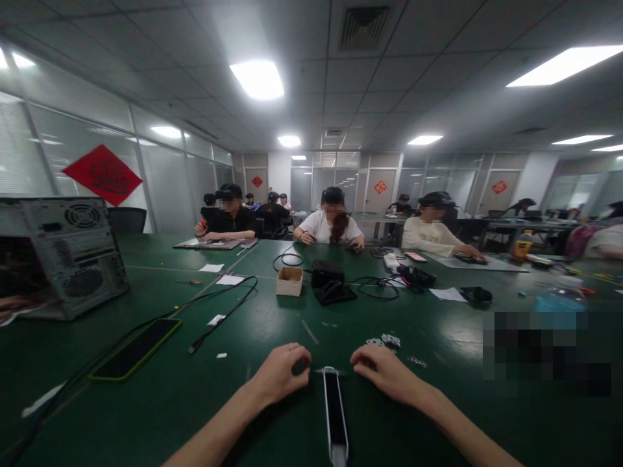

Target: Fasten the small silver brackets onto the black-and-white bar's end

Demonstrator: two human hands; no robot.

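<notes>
My left hand (282, 373) rests on the green table (160, 402) with its fingers curled in, just left of the far end of a long narrow black and white bar (335, 408) that lies end-on toward me. My right hand (382, 368) lies on the other side of that end, fingers curled too. Both hands' fingertips are close to the bar's metal tip (329, 371); whether they pinch it I cannot make out. Small white parts (387, 340) lie just beyond my right hand.
A phone in a green case (136, 349) and black cables (221, 305) lie to the left. An open computer case (63, 256) stands far left. A cardboard box (289, 281) and black devices (331, 283) sit mid-table. Several people work at the far side.
</notes>
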